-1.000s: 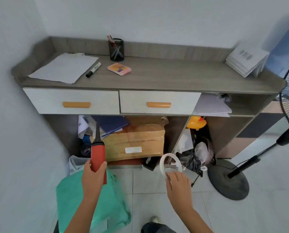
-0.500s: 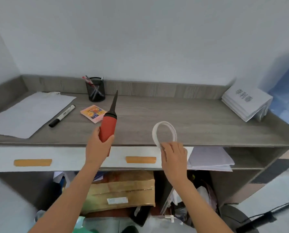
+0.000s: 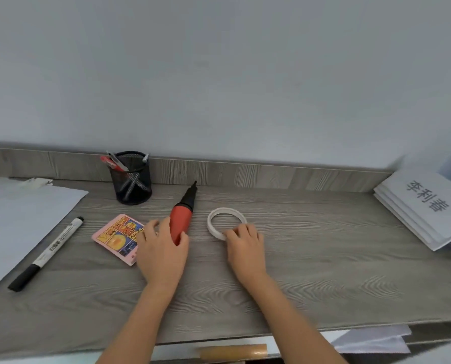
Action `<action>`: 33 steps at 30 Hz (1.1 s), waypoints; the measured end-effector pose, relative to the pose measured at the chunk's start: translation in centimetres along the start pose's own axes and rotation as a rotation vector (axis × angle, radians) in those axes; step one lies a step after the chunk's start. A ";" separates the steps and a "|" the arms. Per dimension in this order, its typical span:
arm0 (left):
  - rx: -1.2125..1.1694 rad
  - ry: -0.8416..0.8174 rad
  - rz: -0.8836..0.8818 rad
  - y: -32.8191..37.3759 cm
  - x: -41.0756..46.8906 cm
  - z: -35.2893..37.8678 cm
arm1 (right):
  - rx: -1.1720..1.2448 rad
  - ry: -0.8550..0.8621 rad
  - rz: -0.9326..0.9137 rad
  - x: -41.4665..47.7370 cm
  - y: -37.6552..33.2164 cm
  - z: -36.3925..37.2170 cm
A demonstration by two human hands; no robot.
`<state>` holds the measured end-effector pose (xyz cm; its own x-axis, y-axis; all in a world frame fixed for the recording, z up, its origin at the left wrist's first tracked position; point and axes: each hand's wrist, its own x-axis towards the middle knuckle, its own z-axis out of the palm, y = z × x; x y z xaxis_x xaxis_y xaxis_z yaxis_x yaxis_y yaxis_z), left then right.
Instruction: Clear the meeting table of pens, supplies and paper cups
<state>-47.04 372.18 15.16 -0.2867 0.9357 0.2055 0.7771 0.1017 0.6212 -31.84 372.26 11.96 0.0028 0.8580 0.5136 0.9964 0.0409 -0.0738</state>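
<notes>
1. Your left hand (image 3: 164, 248) — fingers and thumb curled round the butt of the red-handled tool (image 3: 180, 220), which lies on the desk (image 3: 311, 271) with its black tip pointing away from your knuckles.
2. Your right hand (image 3: 245, 248) — curled fingertips pinch the near rim of the white tape ring (image 3: 213, 231), which lies flat just beyond them.
3. Pink notepad (image 3: 114, 236): just left of the left fingers, one corner hidden behind them.
4. Black marker (image 3: 48, 250): well left of those fingers, beside a white sheet (image 3: 22, 216).
5. Mesh pen cup (image 3: 131, 179): beyond the left fingers, near the tool's tip.
6. Stacked papers (image 3: 423, 206): well right of your right fingers.
</notes>
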 end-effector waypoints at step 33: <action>-0.470 -0.542 1.048 5.5 -24.8 3.6 | 0.190 -0.327 1.177 -34.3 5.6 -13.8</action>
<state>-33.63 350.79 10.72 0.6941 0.5242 0.4934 0.1874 -0.7933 0.5792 -25.21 336.00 5.71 0.8404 0.5093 -0.1856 0.3732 -0.7920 -0.4832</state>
